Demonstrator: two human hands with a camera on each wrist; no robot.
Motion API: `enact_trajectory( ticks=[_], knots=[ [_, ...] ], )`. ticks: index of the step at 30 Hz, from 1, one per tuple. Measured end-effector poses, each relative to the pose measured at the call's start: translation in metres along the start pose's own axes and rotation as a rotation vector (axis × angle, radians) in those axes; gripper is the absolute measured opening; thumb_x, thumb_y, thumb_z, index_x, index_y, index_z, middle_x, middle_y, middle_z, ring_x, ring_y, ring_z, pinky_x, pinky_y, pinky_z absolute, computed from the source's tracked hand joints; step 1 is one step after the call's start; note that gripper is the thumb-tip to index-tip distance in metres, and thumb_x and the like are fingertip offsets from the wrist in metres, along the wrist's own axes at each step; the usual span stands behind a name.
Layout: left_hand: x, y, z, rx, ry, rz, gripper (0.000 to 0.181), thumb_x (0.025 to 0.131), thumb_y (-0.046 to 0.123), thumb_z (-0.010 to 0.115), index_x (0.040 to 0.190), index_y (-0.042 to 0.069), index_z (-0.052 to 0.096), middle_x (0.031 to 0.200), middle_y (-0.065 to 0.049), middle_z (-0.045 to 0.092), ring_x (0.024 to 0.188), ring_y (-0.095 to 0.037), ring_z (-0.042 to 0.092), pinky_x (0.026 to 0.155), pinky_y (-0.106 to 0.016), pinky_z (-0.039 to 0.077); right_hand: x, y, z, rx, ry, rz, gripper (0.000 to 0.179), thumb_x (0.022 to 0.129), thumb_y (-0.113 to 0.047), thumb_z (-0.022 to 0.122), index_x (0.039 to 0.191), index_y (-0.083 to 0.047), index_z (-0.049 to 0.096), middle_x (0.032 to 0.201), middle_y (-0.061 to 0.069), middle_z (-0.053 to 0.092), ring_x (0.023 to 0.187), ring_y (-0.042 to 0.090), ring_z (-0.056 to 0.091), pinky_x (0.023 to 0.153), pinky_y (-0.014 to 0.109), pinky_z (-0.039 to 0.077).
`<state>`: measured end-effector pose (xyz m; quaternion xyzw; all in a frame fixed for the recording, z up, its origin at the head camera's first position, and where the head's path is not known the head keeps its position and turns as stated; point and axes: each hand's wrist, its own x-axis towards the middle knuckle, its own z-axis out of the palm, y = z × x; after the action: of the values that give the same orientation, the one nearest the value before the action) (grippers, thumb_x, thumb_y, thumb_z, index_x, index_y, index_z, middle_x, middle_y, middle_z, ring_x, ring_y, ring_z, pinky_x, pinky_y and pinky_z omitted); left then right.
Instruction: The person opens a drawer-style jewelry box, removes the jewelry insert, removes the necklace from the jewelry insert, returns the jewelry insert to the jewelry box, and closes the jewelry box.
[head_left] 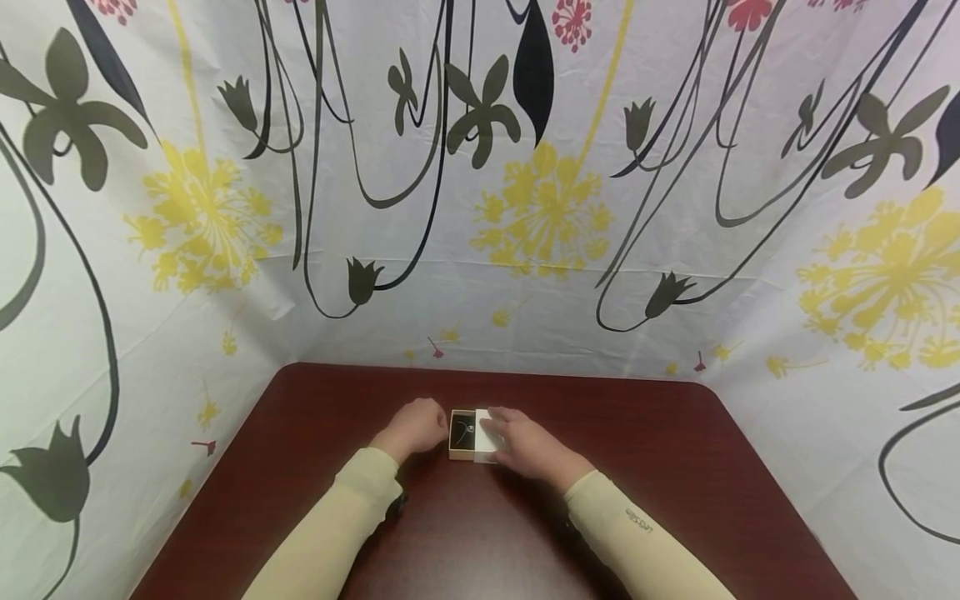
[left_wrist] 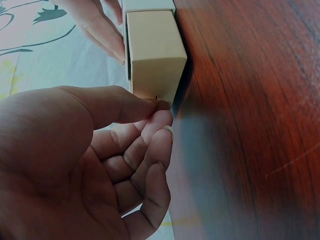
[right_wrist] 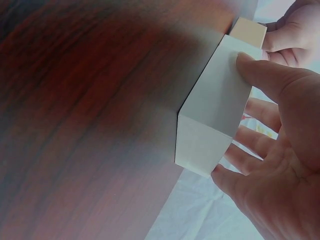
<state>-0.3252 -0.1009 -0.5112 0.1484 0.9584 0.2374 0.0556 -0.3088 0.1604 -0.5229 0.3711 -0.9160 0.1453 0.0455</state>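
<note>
A small slide-out jewellery box stands on the table, its tan drawer (head_left: 462,456) drawn partway out of a white sleeve (head_left: 483,452). Inside the drawer, a thin silver piece of jewellery with a small pendant (head_left: 470,428) lies on black lining. At the drawer's left end is my left hand (head_left: 422,423); in the left wrist view its thumb and forefinger pinch a small pull tab (left_wrist: 162,104), mostly hidden by the fingertips. My right hand (head_left: 531,447) grips the sleeve, thumb (right_wrist: 270,75) on the near side and fingers along the far side.
The dark red wooden table (head_left: 480,533) has rounded far corners. Behind it and at both sides hangs a white cloth (head_left: 420,242) with printed flowers and stems. Pale yellow sleeves (head_left: 322,525) cover both forearms.
</note>
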Motion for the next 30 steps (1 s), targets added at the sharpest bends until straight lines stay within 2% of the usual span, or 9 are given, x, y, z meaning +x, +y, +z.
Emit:
enact_trajectory(
  ticks=[30],
  knots=[
    [0.0018,-0.0030,-0.0003,0.011,-0.003,-0.002,0.045,0.093,0.001,0.067,0.056,0.018,0.046,0.052,0.006,0.035,0.049,-0.015,0.037,0.054,-0.033,0.035,0.0002,0.0033,0.0025,0.008,0.001,-0.005,0.059,0.099,-0.019,0.085,0.150,0.001,0.064,0.156,0.031,0.056,0.145,0.046,0.056,0.118,0.056,0.047]
  ],
)
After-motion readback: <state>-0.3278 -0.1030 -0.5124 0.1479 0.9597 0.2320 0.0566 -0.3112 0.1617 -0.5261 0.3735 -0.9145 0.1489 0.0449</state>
